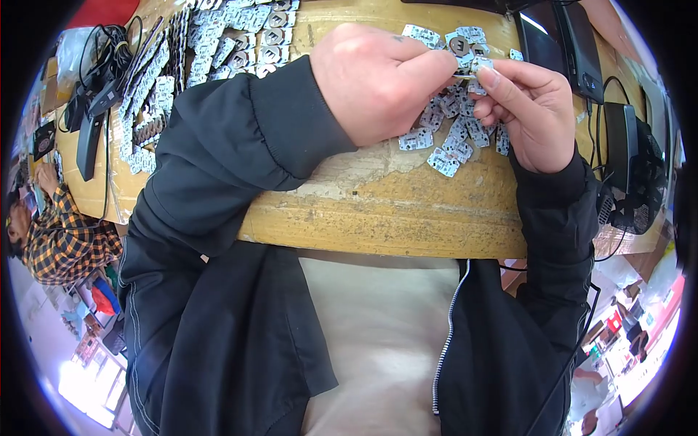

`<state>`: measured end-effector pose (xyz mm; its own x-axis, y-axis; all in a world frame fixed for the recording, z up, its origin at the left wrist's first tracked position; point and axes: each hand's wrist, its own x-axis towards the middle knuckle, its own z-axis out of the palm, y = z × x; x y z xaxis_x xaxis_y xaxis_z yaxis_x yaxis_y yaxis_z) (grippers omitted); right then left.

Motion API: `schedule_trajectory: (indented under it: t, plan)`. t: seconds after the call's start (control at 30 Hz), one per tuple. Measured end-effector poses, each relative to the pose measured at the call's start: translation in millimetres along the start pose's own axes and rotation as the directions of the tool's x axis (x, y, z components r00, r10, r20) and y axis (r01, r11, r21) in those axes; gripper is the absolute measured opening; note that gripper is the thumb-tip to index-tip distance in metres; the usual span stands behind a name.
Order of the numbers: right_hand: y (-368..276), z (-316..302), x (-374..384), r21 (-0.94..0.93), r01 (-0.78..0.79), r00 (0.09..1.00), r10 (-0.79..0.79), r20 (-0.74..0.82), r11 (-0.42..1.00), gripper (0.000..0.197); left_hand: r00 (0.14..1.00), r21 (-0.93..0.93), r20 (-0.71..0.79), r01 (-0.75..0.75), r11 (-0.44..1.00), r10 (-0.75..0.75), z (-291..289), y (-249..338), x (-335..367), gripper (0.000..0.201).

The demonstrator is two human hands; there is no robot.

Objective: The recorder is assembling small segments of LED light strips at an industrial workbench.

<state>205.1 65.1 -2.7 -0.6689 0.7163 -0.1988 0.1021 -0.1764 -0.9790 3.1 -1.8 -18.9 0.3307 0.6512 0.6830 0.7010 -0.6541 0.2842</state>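
Over a loose pile of small white circuit boards [456,138], both my hands meet at the right of the table. My right hand [536,109] pinches one small circuit board [480,65] between thumb and forefinger, its other fingers curled below. Closed in a fist, my left hand [389,83] has its fingertips against the near side of that board. A thin edge shows at those fingertips, but I cannot make out what it belongs to. A round silver coin cell [459,46] sits on a board just beyond my hands.
Many more boards [225,36] lie in rows on the wooden table [378,225] at the left, some with round cells. Black cables and a black adapter [89,145] lie farther left. A black device [574,54] and a black fan [640,174] stand right. A person in a checked shirt [65,240] sits left.
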Motion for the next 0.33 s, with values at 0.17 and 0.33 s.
schedule_trajectory:
  t: [0.17,0.33]
  plan:
    - [-0.8,-2.3,0.7,0.017,-0.010,1.000,0.009,0.008,1.000,0.018,0.999,0.021,0.031,0.019,1.000,-0.020,-0.4,-0.5,0.2,0.013]
    - [-1.0,-3.3,0.4,0.004,-0.034,0.999,0.034,0.010,0.999,0.019,1.000,0.002,0.023,0.013,1.000,-0.013,1.5,-1.1,0.5,0.013]
